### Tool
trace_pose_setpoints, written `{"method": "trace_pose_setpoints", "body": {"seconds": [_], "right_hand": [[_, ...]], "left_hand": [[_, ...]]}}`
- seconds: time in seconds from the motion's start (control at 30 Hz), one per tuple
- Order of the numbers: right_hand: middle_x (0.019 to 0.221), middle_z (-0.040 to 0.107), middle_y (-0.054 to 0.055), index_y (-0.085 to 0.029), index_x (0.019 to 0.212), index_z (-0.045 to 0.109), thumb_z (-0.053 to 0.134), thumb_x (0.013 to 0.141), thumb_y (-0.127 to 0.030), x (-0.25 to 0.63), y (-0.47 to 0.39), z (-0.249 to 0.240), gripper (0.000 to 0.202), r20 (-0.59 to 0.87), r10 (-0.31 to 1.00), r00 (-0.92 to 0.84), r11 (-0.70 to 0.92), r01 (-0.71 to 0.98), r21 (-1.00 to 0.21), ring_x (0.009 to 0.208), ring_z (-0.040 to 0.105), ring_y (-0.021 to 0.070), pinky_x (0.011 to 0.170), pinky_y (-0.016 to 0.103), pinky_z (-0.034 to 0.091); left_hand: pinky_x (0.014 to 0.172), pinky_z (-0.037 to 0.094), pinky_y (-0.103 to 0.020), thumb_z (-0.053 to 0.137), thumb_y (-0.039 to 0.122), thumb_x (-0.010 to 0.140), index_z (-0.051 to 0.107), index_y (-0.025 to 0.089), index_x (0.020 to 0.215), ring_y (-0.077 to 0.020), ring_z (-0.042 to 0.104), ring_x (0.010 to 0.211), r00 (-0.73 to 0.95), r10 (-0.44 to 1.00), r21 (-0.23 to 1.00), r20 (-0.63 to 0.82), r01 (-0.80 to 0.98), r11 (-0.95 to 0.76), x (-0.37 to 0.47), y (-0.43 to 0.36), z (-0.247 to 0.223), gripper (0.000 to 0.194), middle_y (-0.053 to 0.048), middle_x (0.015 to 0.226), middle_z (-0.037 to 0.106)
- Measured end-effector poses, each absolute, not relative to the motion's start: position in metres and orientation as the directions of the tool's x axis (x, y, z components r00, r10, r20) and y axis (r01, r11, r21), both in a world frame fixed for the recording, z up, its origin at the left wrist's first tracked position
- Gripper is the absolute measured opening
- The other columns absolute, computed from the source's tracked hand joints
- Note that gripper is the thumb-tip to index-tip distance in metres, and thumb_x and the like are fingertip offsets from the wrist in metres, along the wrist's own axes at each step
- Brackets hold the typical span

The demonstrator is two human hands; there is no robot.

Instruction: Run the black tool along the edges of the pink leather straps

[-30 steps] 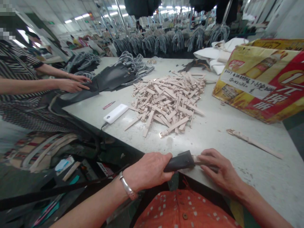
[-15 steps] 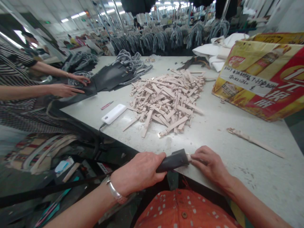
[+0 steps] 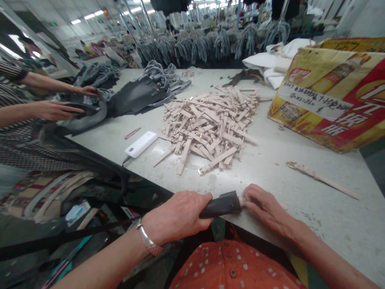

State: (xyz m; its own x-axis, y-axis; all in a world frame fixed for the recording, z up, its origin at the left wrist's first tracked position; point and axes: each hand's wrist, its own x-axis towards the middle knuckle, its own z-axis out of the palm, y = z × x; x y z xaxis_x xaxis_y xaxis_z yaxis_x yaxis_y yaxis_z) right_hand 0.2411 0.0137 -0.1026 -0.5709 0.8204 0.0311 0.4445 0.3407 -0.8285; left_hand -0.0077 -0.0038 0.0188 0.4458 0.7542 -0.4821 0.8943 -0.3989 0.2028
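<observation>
Dark sleeve (image 3: 223, 204) lies half-hidden in the closed left hand (image 3: 177, 214); right hand (image 3: 266, 206) pinches a mostly covered strip (image 3: 241, 201).

Your left hand (image 3: 177, 214) grips a dark sleeve (image 3: 224, 204); your right hand (image 3: 264, 206) pinches at its right end, near the heaped straps (image 3: 210, 124).

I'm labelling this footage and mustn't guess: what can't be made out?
All in the head view:
Pale piece: mostly hidden by the right hand.
One end of the dark piece: covered by the left hand.
Contents of the yellow carton: behind its walls.
Co-worker: head cut off by the edge.
Distant people: small, blurred.
</observation>
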Motion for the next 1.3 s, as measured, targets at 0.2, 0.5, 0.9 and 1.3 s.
{"method": "trace_pose_setpoints", "body": {"seconds": [0.2,0.5,0.9,1.3], "right_hand": [[0.090,0.057,0.004,-0.019,0.072,0.044,0.041,0.093,-0.033,0.244,0.016,-0.099,0.025,0.011,0.838,-0.545,0.213,0.308,-0.927,0.081,0.052,0.0160,0.073,0.028,0.040],[0.087,0.058,0.002,-0.020,0.090,0.057,0.049,0.074,-0.008,0.243,0.015,-0.108,0.021,0.095,0.828,-0.553,0.371,0.412,-0.833,0.079,0.054,0.0157,0.070,0.027,0.042],[0.096,0.064,0.006,-0.021,0.107,0.061,0.057,0.083,-0.019,0.244,0.014,-0.111,0.025,0.167,0.814,-0.556,0.434,0.393,-0.811,0.089,0.058,0.0177,0.079,0.031,0.047],[0.092,0.067,0.005,-0.023,0.101,0.065,0.056,0.084,-0.018,0.242,0.015,-0.119,0.020,0.187,0.816,-0.547,0.467,0.435,-0.770,0.086,0.059,0.0178,0.076,0.031,0.047]], "left_hand": [[0.070,0.047,-0.032,0.046,0.039,0.083,0.054,0.023,0.098,-0.0230,0.063,0.078,0.449,0.768,0.198,-0.457,0.893,-0.404,-0.013,-0.008,0.010,0.023,-0.004,0.081,0.065],[0.068,0.046,-0.031,0.047,0.038,0.082,0.055,0.023,0.093,-0.0229,0.063,0.075,0.480,0.763,0.185,-0.433,0.876,-0.446,-0.012,0.000,0.014,0.020,-0.003,0.078,0.065],[0.071,0.045,-0.029,0.047,0.036,0.081,0.058,0.024,0.095,-0.0205,0.062,0.079,0.447,0.761,0.252,-0.471,0.895,-0.369,-0.021,-0.004,0.013,0.020,-0.002,0.081,0.065],[0.068,0.044,-0.028,0.047,0.039,0.082,0.056,0.024,0.091,-0.0198,0.062,0.076,0.444,0.789,0.272,-0.426,0.894,-0.356,-0.013,-0.002,0.012,0.020,-0.001,0.078,0.064]]}}
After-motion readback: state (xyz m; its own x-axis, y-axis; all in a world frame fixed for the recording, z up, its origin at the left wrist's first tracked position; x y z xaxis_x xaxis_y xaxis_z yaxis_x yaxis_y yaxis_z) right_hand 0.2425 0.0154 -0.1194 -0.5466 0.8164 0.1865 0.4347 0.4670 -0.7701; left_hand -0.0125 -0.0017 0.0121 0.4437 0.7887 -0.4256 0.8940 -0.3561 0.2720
